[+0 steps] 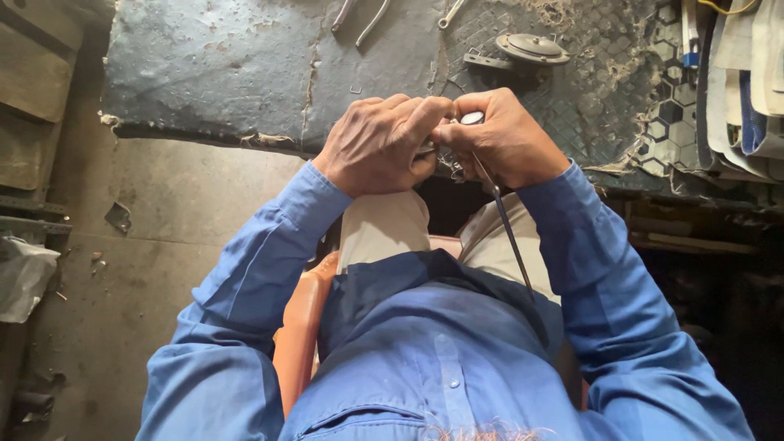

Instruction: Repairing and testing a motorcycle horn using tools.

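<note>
Nearest the camera, a blue shirt (433, 367) and its sleeves lead up to both hands, pressed together over the lap. The left hand (380, 143) is curled closed, fingers wrapped round a small metal part (447, 155) that is mostly hidden between the palms. The right hand (506, 139) is likewise clenched, thumb against the left fingers, gripping a thin metal rod (502, 220) that slants down from it toward the person's chest. Just beyond the knuckles lies a worn dark mat (245, 73). Farther off, above the right hand, rests a round metal disc (532, 49).
</note>
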